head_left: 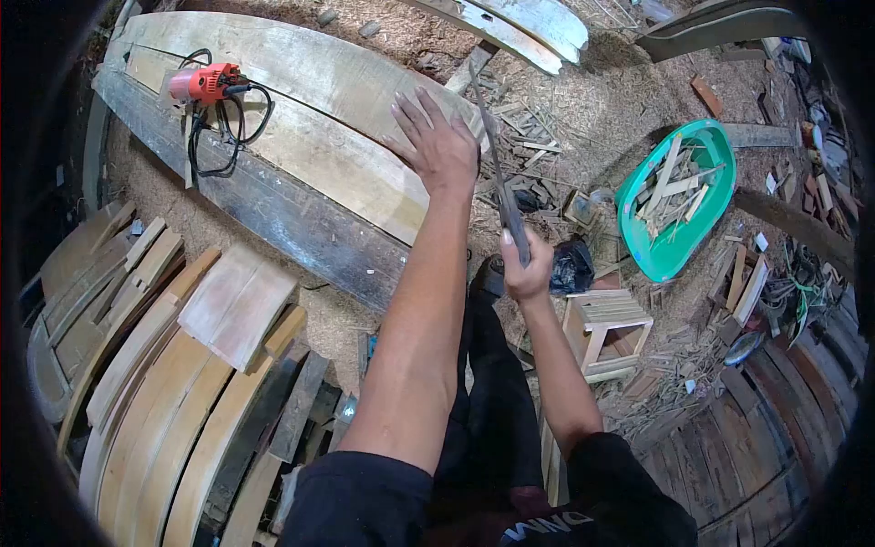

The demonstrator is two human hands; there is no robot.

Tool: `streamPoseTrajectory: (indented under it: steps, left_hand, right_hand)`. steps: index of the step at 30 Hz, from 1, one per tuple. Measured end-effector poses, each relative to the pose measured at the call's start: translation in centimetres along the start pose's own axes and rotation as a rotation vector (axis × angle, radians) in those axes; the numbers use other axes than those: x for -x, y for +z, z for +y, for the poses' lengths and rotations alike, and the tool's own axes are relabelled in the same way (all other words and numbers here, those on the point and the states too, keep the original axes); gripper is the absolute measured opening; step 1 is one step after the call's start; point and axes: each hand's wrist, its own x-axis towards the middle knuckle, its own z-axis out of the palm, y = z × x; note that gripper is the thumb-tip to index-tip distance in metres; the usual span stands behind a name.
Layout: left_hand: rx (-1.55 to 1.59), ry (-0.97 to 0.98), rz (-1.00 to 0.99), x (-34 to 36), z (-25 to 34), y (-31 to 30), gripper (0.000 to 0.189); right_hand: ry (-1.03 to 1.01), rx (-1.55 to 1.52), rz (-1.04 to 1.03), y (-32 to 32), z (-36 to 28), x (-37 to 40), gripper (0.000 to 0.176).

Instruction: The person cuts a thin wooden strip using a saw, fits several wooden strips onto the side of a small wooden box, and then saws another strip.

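Observation:
My left hand (440,144) lies flat with fingers spread on the light wooden planks (301,64), near their right end. In my right hand (529,266) is the dark handle of a handsaw (498,164), fingers wrapped round it. The long thin blade is seen nearly edge-on and points away from me, overlapping the plank end beside my left hand. Farther left on the planks rests a red power tool (205,84), its black cord (239,137) looped beside it. A dark weathered board (273,205) runs along the near side of the planks.
A green plastic tub (645,246) with wood offcuts stands at the right. Nearer me are a black plastic bag (571,264) and a small wooden stool-like frame (609,314). Curved boards (173,383) are stacked at lower left. Sawdust and scraps cover the ground.

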Motion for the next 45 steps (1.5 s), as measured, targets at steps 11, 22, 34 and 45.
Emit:
streamPoseTrajectory:
  steps: [11, 22, 34, 45]
  left_hand:
    - [-0.003, -0.016, -0.056, 0.1, 0.6, -0.9, 0.065]
    - [-0.001, -0.012, -0.022, 0.3, 0.2, -0.3, 0.066]
    - [0.014, -0.006, -0.002, 0.0, 0.5, -0.3, 0.066]
    - [0.017, 0.001, 0.015, -0.1, 0.5, -0.4, 0.067]
  right_hand:
    - [0.059, -0.038, -0.012, -1.2, 0.3, -0.7, 0.022]
    - [0.089, -0.034, -0.061, -1.2, -1.3, -1.6, 0.028]
    - [0.082, 0.002, -0.061, -0.3, -0.7, -4.8, 0.025]
    - [0.12, -0.036, -0.074, -1.3, -0.8, -3.4, 0.023]
